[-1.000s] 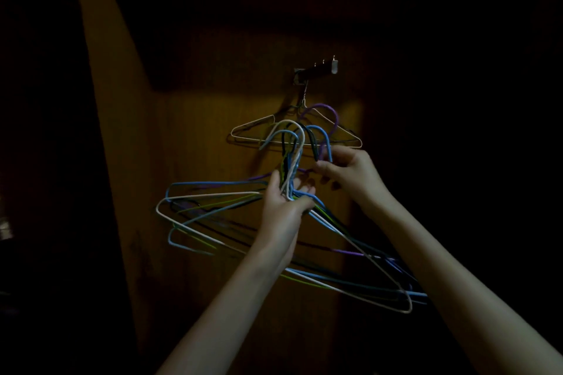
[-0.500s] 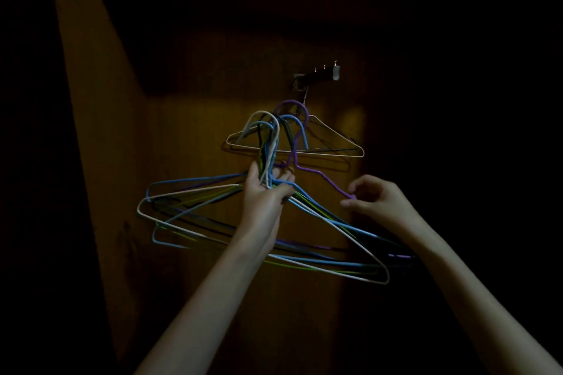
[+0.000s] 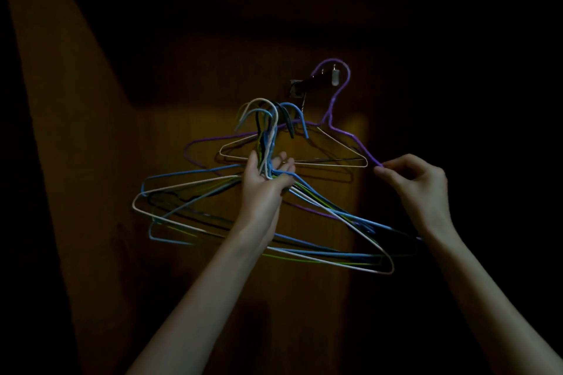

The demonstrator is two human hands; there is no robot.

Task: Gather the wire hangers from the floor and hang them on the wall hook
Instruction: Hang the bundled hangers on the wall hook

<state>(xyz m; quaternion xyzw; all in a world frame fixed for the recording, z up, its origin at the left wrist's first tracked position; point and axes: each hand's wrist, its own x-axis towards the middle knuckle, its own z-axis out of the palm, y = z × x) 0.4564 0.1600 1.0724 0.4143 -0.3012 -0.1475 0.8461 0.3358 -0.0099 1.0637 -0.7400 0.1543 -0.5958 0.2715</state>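
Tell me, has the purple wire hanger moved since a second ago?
Yes. The purple wire hanger has risen out of the bundle; its hook now loops around the dark wall hook, pinched by the right hand.

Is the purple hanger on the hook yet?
Cannot tell for sure. The purple hanger has its curved top looped around the wall hook, but the right hand pinches its shoulder, so it may not hang freely.

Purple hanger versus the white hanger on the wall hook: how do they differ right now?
The purple hanger is pinched at its shoulder by the right hand, its hook raised beside the wall hook's tip; whether it has caught is unclear. The white hanger hangs untouched from that hook. The purple one spreads wider and tilts; the white one sits level. Both are thin wire.
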